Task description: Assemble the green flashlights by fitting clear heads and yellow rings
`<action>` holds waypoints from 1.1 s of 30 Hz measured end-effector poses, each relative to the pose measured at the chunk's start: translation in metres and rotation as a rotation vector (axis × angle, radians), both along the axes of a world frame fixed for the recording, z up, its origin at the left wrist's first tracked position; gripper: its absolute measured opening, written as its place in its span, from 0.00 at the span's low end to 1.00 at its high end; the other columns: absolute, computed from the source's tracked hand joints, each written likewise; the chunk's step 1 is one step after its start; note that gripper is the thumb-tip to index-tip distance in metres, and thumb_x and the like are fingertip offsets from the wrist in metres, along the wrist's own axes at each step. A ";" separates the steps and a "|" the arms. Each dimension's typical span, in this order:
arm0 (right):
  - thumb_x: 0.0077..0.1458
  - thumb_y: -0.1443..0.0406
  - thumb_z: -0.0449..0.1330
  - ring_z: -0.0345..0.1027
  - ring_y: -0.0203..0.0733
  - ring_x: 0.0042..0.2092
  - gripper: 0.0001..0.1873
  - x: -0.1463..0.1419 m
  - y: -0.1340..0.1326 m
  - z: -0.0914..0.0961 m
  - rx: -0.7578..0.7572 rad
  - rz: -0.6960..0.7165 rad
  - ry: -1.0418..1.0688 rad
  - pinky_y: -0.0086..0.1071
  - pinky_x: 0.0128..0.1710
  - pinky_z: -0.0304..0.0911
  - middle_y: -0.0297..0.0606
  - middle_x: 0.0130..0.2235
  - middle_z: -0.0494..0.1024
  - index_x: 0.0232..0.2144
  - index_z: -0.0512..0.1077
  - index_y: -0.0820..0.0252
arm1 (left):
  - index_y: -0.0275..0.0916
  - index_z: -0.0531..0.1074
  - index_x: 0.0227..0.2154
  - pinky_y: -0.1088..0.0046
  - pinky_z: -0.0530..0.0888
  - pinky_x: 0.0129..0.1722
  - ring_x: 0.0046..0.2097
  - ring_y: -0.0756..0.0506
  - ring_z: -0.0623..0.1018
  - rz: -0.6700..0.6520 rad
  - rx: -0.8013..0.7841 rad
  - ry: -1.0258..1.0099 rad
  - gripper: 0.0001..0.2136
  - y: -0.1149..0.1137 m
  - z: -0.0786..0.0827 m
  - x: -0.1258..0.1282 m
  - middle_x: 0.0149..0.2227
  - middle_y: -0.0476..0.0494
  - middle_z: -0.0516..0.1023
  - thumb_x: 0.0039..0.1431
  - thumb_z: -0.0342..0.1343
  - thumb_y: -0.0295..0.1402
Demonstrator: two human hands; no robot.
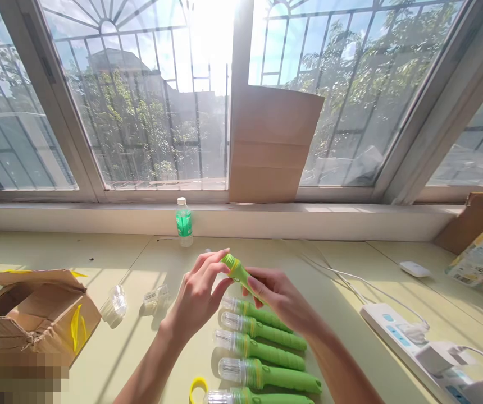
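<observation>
A green light-stick handle [238,271] with a bare threaded end is held tilted above the table, a yellow band round its neck. My right hand [277,294] is closed round its lower part. At the threaded end, my left hand [201,283] has its fingers bent against the handle; the exact contact of its fingertips is partly hidden. Below my hands lies a row of several green light sticks [267,349] with clear ribbed caps. Two loose clear caps, one upright-looking cap [118,300] and one lying cap [156,297], rest to the left.
An opened cardboard box [56,320] stands at left, with yellow bands on it. A yellow ring [198,385] lies near the front. A bottle [184,221] stands by the window ledge. At right are a power strip [397,334] with plugs and cables, a white mouse-like object [414,269] and a large bottle [479,255].
</observation>
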State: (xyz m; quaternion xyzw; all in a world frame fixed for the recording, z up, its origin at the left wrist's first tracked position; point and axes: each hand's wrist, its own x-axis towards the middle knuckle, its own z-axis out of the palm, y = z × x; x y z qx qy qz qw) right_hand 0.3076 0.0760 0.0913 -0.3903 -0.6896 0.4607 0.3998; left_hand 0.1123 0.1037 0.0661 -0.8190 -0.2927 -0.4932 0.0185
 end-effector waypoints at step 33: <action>0.54 0.51 0.58 0.66 0.34 0.23 0.18 -0.003 0.015 -0.020 -0.229 -0.033 -0.123 0.26 0.21 0.63 0.29 0.23 0.67 0.25 0.63 0.58 | 0.39 0.66 0.29 0.66 0.74 0.42 0.45 0.45 0.72 0.095 -0.192 -0.116 0.07 0.022 -0.036 0.011 0.42 0.43 0.73 0.62 0.53 0.33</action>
